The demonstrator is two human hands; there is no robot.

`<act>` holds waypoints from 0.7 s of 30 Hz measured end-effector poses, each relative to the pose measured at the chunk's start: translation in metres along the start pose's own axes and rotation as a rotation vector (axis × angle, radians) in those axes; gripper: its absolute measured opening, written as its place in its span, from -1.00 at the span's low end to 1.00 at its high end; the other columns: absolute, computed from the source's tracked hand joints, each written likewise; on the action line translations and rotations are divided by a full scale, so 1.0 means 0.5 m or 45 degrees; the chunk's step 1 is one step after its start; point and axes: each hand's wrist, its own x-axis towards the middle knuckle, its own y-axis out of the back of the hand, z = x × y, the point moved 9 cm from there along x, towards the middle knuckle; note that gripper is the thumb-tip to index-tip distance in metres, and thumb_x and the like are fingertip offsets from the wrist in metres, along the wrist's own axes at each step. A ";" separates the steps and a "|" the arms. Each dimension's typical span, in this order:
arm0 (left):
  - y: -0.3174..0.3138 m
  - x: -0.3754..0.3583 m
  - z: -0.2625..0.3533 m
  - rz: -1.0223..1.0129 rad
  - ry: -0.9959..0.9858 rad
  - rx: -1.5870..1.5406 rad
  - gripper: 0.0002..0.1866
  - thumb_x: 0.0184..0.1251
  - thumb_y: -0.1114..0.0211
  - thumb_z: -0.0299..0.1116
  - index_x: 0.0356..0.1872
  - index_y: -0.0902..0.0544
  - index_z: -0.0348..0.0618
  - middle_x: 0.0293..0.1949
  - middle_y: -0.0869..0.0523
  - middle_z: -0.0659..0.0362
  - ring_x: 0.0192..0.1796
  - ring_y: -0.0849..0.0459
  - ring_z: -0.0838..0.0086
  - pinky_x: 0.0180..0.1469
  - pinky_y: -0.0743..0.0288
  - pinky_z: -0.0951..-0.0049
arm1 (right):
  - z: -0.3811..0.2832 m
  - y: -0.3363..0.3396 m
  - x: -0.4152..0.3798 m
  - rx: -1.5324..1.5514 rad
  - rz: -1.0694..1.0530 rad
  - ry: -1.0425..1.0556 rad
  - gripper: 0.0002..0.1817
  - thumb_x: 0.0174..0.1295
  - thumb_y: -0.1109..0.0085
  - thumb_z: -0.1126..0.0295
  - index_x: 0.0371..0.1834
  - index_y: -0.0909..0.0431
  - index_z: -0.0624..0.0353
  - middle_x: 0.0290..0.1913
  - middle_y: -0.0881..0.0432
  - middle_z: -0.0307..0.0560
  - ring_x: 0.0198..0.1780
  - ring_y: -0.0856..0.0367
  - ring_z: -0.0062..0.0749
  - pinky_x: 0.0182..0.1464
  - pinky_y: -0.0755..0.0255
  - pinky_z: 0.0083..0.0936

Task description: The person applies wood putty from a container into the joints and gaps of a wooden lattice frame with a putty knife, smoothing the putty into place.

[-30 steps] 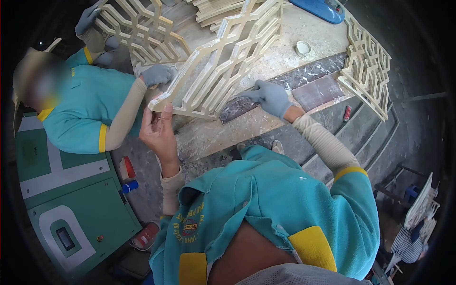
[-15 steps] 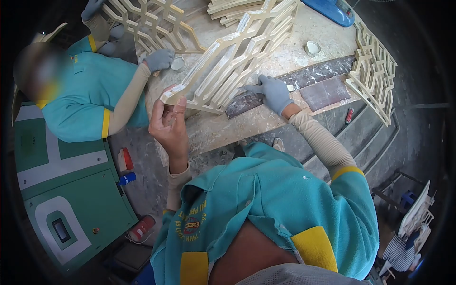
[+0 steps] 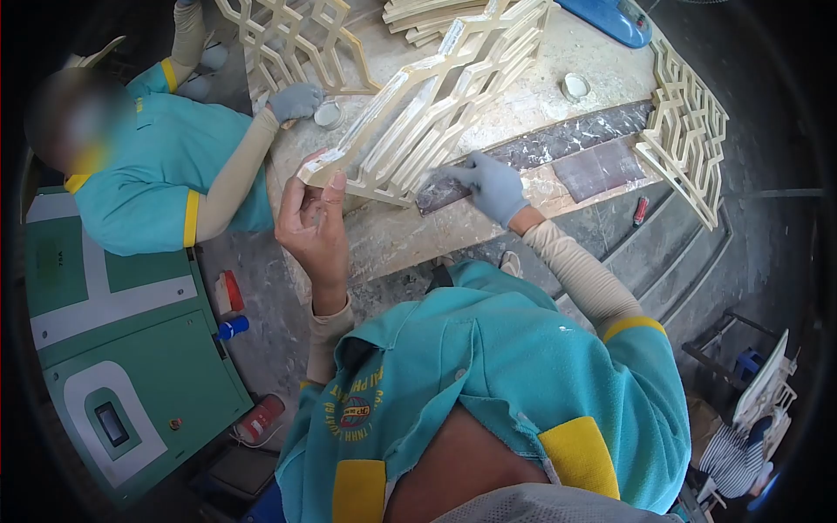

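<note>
My bare left hand grips the near left corner of a pale wooden lattice panel, thumb in front and fingers behind. The panel stands tilted on the worktable, with white paste smeared along its upper left edge and bars. My right hand, in a grey glove, is at the panel's lower right side. Its fingers are closed and point left toward the bars. A blur lies at the fingertips, and what they hold cannot be made out. Under that hand runs a dark, white-stained strip on the table.
The worktable also bears a small cup of white paste, a blue object and stacked wooden pieces. Another lattice panel leans at the right edge. A co-worker's gloved hand is near a second cup at left.
My right hand has shifted left and slightly down, closer to the panel's lower edge. My left hand and the panel have barely moved. The co-worker's far hand has moved up, mostly out of view.
</note>
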 end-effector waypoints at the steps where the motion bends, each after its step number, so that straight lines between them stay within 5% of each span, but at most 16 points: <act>1: 0.000 0.000 0.001 0.001 0.003 0.000 -0.69 0.39 -0.38 -0.54 0.11 -0.66 -0.42 -0.13 -0.69 0.18 -0.13 -0.61 0.63 -0.05 -0.54 0.60 | 0.016 0.005 0.006 -0.045 -0.014 -0.095 -0.43 0.12 -0.25 0.47 0.12 -0.68 -0.60 -0.26 -0.51 -0.12 -0.22 -0.64 -0.15 -0.25 -0.55 -0.22; 5: -0.005 0.004 0.015 -0.004 -0.042 -0.025 -0.69 0.40 -0.37 -0.55 0.10 -0.65 -0.46 -0.09 -0.71 0.12 -0.11 -0.64 0.60 -0.04 -0.55 0.59 | -0.038 -0.009 -0.012 -0.154 0.065 0.210 -0.42 0.12 -0.25 0.48 0.14 -0.67 -0.60 -0.24 -0.54 -0.08 -0.30 -0.66 -0.09 -0.29 -0.56 -0.18; 9: -0.008 -0.001 0.023 -0.034 -0.036 0.008 -0.70 0.42 -0.33 -0.59 0.12 -0.63 -0.48 -0.06 -0.73 0.06 -0.03 -0.65 0.53 0.05 -0.55 0.52 | -0.040 -0.014 -0.009 -0.074 -0.045 0.191 -0.42 0.14 -0.23 0.49 0.17 -0.68 -0.53 -0.23 -0.54 -0.15 -0.25 -0.64 -0.15 -0.28 -0.54 -0.20; 11: -0.005 -0.005 0.018 -0.039 -0.021 0.016 -0.70 0.42 -0.33 -0.59 0.12 -0.62 -0.49 -0.06 -0.73 0.06 -0.03 -0.65 0.53 0.05 -0.55 0.52 | -0.017 0.019 0.007 -0.050 -0.154 -0.197 -0.41 0.14 -0.25 0.47 0.21 -0.65 -0.52 -0.17 -0.55 -0.14 -0.16 -0.66 -0.15 -0.23 -0.58 -0.20; 17: -0.006 -0.010 0.016 -0.050 -0.022 0.082 -0.69 0.42 -0.33 -0.59 0.13 -0.62 -0.50 -0.05 -0.72 0.04 -0.02 -0.66 0.51 0.06 -0.57 0.50 | -0.063 -0.037 -0.024 -0.246 -0.085 -0.210 -0.38 0.14 -0.25 0.47 0.26 -0.61 -0.49 -0.12 -0.54 -0.07 -0.10 -0.69 -0.07 -0.16 -0.62 -0.19; 21: -0.011 -0.010 0.021 -0.047 -0.026 0.083 -0.67 0.42 -0.32 -0.59 0.15 -0.61 -0.49 -0.05 -0.72 0.04 -0.01 -0.66 0.50 0.08 -0.56 0.50 | -0.075 -0.052 -0.034 0.001 -0.325 -0.256 -0.21 0.07 -0.37 0.41 0.42 -0.44 -0.51 -0.04 -0.51 -0.02 -0.06 -0.69 -0.04 -0.09 -0.63 -0.15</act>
